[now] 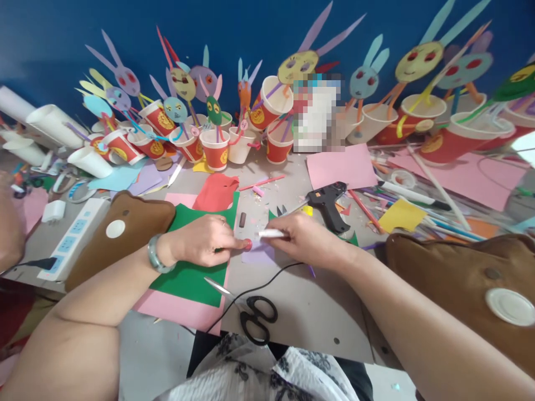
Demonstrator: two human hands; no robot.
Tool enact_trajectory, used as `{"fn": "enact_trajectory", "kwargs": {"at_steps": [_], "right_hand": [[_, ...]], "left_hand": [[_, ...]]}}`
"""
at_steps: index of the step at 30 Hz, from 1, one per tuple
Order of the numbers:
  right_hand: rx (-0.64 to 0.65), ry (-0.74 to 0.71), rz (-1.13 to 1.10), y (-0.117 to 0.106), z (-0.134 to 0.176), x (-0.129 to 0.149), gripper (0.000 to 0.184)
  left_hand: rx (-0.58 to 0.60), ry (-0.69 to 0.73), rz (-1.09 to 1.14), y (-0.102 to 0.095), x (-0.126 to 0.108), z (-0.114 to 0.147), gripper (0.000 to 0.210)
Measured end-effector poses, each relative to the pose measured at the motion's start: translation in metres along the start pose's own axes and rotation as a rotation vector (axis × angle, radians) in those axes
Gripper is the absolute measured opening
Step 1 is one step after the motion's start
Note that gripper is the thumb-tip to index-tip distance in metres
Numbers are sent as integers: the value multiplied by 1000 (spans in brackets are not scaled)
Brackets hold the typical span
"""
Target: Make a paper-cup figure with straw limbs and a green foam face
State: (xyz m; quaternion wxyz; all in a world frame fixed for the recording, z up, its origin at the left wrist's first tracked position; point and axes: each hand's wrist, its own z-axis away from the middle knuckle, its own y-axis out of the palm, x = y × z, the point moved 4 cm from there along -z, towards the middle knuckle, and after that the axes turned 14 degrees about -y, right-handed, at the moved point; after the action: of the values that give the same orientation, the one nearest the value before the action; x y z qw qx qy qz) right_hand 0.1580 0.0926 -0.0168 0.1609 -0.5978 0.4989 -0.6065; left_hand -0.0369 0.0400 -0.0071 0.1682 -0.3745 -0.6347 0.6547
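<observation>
My left hand [205,240] has its fingers curled in, and the index fingertip presses a small red disc [248,244] down at the edge of a purple paper piece [259,254]. Close on the right, my right hand [307,236] pinches a white pen-like stick [273,233], its tip pointing left near the disc. A green sheet [196,284] lies partly under my left hand, over pink paper [179,309]. Black-handled scissors [258,320] rest in front, blades toward the green sheet. A black glue gun [329,206] lies beyond my right hand.
Red paper cups [215,153] with paper rabbit figures line the blue wall. Brown cushions [121,236] flank the workspace, with a power strip [75,236] at left. Markers and paper scraps crowd the right. A black cord [259,288] crosses the table. Another person's arm [10,223] shows at far left.
</observation>
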Motion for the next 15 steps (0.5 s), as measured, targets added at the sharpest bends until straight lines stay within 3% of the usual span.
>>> {"fn": "enact_trajectory", "kwargs": {"at_steps": [3, 9, 15], "right_hand": [[179, -171, -102, 3, 3, 14, 28], [277, -154, 209, 7, 12, 20, 39], [302, -140, 267, 12, 15, 15, 38]], "left_hand": [[45, 9, -31, 1, 0, 1, 35], [67, 21, -70, 2, -1, 0, 34], [112, -38, -56, 5, -2, -3, 28]]}}
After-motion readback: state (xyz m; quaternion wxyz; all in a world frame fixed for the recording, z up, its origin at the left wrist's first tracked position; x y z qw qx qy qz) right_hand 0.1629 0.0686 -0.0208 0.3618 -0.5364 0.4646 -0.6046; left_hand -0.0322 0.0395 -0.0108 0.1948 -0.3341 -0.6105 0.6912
